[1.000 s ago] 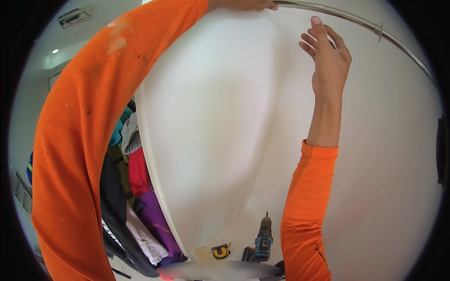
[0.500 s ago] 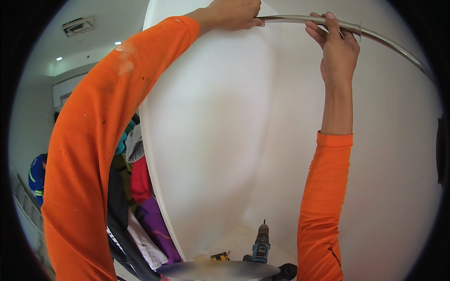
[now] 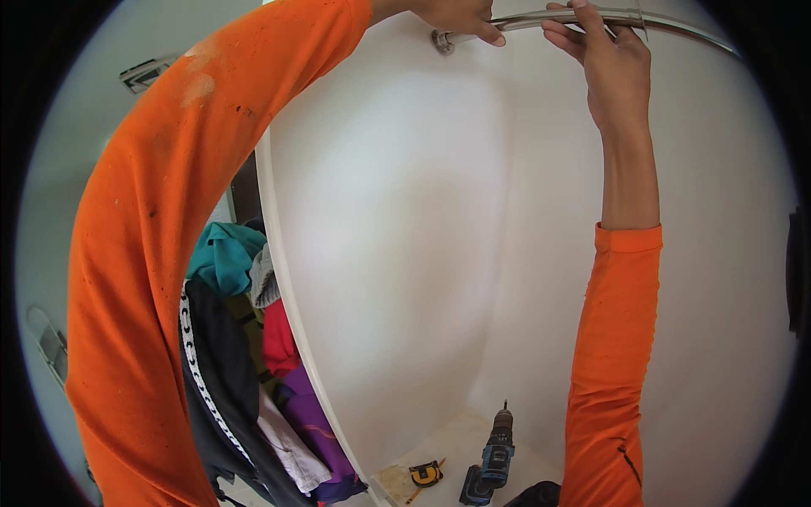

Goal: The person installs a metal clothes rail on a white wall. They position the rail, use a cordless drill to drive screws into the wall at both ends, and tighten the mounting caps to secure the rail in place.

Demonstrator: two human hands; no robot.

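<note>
A shiny metal rod (image 3: 522, 22) runs across the top of the white compartment, bowed by the lens. My left hand (image 3: 456, 13) grips it near its left end, with the thumb along its underside; the upper fingers are cut off by the picture's edge. Just below that hand, a round metal flange (image 3: 442, 42) shows against the white side panel. My right hand (image 3: 610, 63) holds the rod from below farther right, fingers and thumb around it. A thin ring-like edge (image 3: 645, 19) stands on the rod right of this hand.
On the compartment floor stand a blue-black cordless drill (image 3: 498, 448), bit up, and a yellow-black tape measure (image 3: 427, 473) with a pencil-like stick beside it. Piled clothes (image 3: 291, 406) lie left of the white panel edge (image 3: 291, 296). A dark object (image 3: 536, 494) sits at the lower edge.
The view has shifted, bringing the drill and tape measure fully into sight. The flange by my left hand now shows. Both hands still hold the rod, higher in the picture.
</note>
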